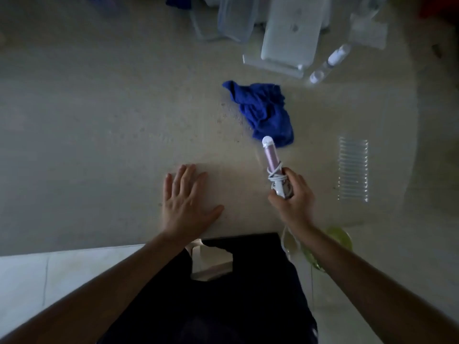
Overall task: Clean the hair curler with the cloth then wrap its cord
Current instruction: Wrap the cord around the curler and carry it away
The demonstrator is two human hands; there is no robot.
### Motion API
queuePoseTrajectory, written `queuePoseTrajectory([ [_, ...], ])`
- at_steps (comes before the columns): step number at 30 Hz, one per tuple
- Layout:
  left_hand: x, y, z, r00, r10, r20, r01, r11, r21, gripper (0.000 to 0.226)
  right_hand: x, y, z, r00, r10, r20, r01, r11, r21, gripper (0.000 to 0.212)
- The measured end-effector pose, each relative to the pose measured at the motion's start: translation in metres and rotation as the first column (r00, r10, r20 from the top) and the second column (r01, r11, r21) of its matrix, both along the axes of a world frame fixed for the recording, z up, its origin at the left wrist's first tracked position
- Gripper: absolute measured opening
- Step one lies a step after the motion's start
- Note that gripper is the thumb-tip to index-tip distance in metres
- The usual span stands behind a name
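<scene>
The hair curler (272,163) is held above the table (99,120) in the right hand (293,197), whose grip is closed around the white handle end. Its pink barrel points away from the person and slightly left, and its rounded white tip sits just in front of the near edge of the blue cloth (263,110); whether the tip touches the cloth cannot be told. The white cord (276,175) is wound in several turns around the lower barrel and the handle, just above the fingers, and a loose length of it seems to trail down below the wrist.

The cloth lies crumpled on the table, beyond the curler and apart from both hands. The left hand (185,199) rests flat on the table with fingers spread, its grip open and holding nothing, to the left of the curler and well apart from it.

At the far side of the table stand clear plastic containers (233,18), a white device on a stand (290,36) and a small clear bottle (330,62) lying tilted. A ribbed clear item (352,168) lies to the right of the right hand. A green object (340,238) shows under the right forearm, blurred.
</scene>
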State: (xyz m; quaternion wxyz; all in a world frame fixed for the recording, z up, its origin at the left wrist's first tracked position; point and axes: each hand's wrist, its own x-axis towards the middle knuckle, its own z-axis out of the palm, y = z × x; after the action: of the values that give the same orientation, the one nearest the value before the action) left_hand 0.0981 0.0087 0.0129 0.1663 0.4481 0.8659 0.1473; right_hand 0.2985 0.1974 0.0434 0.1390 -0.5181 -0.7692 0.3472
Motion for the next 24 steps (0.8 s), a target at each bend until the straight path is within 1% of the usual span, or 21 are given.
queuePoseTrajectory([
  [2,-0.004,0.0,0.019,0.997,-0.015,0.082,0.019,0.998,-0.057,0.091,-0.011,-0.004,0.019,0.997,-0.054,0.057,0.059,0.995,-0.086,0.056],
  [4,-0.014,0.0,0.046,0.986,-0.027,0.162,0.046,0.993,-0.112,0.09,-0.022,-0.01,0.045,0.99,-0.086,0.115,0.108,0.975,-0.195,0.047],
  [6,-0.029,-0.003,0.079,0.97,0.015,0.242,0.029,0.984,-0.177,0.085,-0.032,-0.02,0.077,0.988,-0.116,0.104,0.14,0.954,-0.266,0.031],
  [8,-0.047,-0.015,0.117,0.953,0.081,0.292,-0.014,0.975,-0.223,0.077,-0.043,-0.034,0.111,0.986,-0.126,0.107,0.154,0.932,-0.328,0.023],
  [10,-0.066,-0.04,0.158,0.933,0.135,0.333,-0.069,0.977,-0.203,0.071,-0.055,-0.049,0.146,0.992,-0.075,0.099,0.109,0.909,-0.403,0.021],
  [12,-0.084,-0.077,0.197,0.911,0.175,0.373,-0.131,0.981,-0.14,0.073,-0.067,-0.061,0.178,0.999,-0.011,0.045,0.03,0.894,-0.447,0.028],
  [14,-0.1,-0.117,0.227,0.897,0.209,0.389,-0.189,0.978,-0.09,0.074,-0.076,-0.073,0.204,0.999,0.048,-0.019,-0.051,0.889,-0.454,0.038],
  [15,-0.106,-0.137,0.238,0.892,0.225,0.392,-0.215,0.974,-0.07,0.069,-0.078,-0.079,0.213,0.996,0.071,-0.045,-0.084,0.888,-0.453,0.041],
  [17,-0.114,-0.171,0.256,0.886,0.266,0.381,-0.281,0.96,-0.016,0.059,-0.083,-0.09,0.227,0.99,0.121,-0.071,-0.14,0.88,-0.455,0.043],
  [19,-0.117,-0.197,0.276,0.872,0.317,0.372,-0.352,0.936,0.028,0.06,-0.094,-0.097,0.236,0.982,0.168,-0.09,-0.191,0.864,-0.466,0.043],
  [21,-0.11,-0.216,0.293,0.845,0.377,0.379,-0.425,0.904,0.05,0.064,-0.11,-0.101,0.244,0.966,0.238,-0.1,-0.256,0.84,-0.478,0.039],
  [22,-0.104,-0.227,0.299,0.816,0.425,0.392,-0.482,0.875,0.055,0.064,-0.119,-0.102,0.246,0.956,0.273,-0.11,-0.292,0.824,-0.485,0.037],
  [24,-0.087,-0.255,0.304,0.712,0.545,0.443,-0.63,0.774,0.061,0.06,-0.138,-0.108,0.249,0.931,0.342,-0.124,-0.356,0.785,-0.507,0.038],
])
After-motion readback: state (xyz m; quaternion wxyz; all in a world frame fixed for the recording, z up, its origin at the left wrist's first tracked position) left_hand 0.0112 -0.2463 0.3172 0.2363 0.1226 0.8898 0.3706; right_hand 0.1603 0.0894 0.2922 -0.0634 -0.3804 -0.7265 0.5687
